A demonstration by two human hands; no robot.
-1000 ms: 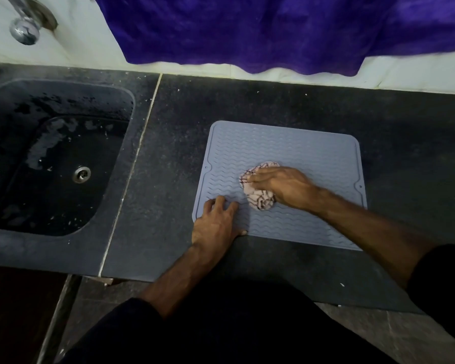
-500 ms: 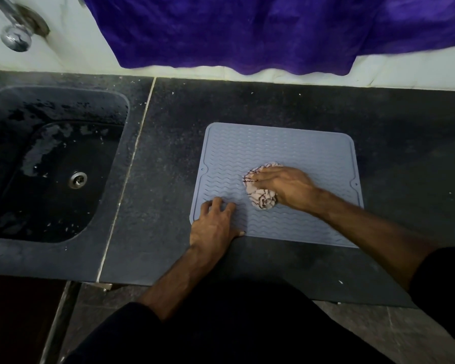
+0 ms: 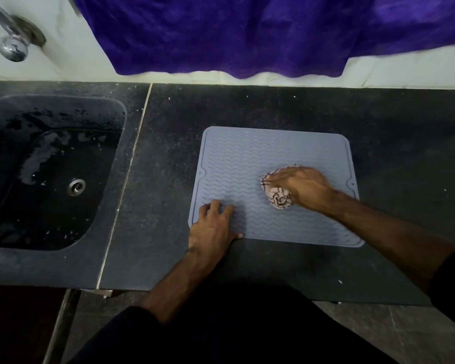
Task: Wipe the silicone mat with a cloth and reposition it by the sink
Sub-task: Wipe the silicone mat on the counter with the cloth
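A grey-blue silicone mat (image 3: pixel 247 164) with wavy ridges lies flat on the dark counter (image 3: pixel 163 179), right of the sink (image 3: pixel 50 174). My right hand (image 3: pixel 304 186) grips a bunched pale cloth (image 3: pixel 279 199) with dark stitching and holds it against the mat's right-centre. My left hand (image 3: pixel 214 227) presses flat on the mat's near left corner, fingers spread.
A chrome tap (image 3: pixel 9 40) sticks out of the white wall above the wet black sink. A purple cloth (image 3: pixel 247 35) hangs along the wall behind the counter. A pale seam (image 3: pixel 126 179) divides the sink section from the counter. The counter's front edge runs just below my forearms.
My right hand has slid the cloth to the right across the mat, from near its centre toward the right side. My left hand stays pressed on the near left corner.
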